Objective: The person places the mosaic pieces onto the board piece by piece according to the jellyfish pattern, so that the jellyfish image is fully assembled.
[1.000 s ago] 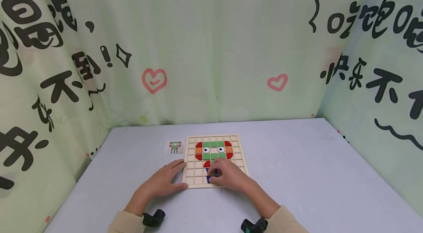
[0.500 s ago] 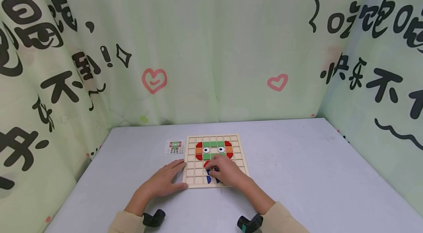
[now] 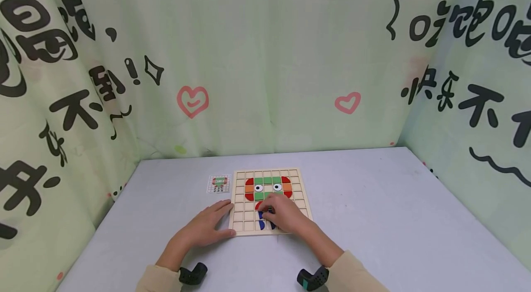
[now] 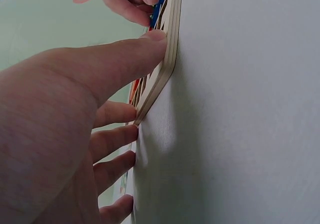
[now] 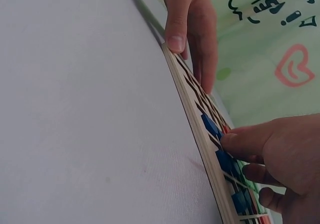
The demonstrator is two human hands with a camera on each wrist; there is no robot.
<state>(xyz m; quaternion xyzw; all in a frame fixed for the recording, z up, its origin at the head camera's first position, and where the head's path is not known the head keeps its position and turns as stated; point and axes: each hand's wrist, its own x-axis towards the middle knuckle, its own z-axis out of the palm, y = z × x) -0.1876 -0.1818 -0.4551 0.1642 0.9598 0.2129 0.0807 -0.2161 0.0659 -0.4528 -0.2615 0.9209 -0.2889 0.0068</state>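
Note:
A pale wooden grid board lies on the table, with red, green, orange and eye-patterned tiles forming a face. Blue curved tiles sit in its lower rows; several show in the right wrist view. My right hand is over the lower middle of the board, thumb and curled fingertips pinching at a blue tile that they partly hide. At the near left corner, my left hand rests against the board, its thumb on the front corner and its extended fingers along the left edge.
A small picture card with a gridded figure lies left of the board. The white table meets a printed curtain behind and at the sides. Each wrist wears a black device.
My right hand has shifted slightly up the board from the lower blue tiles, uncovering them, and has barely moved in the last half second. The left hand stays in place.

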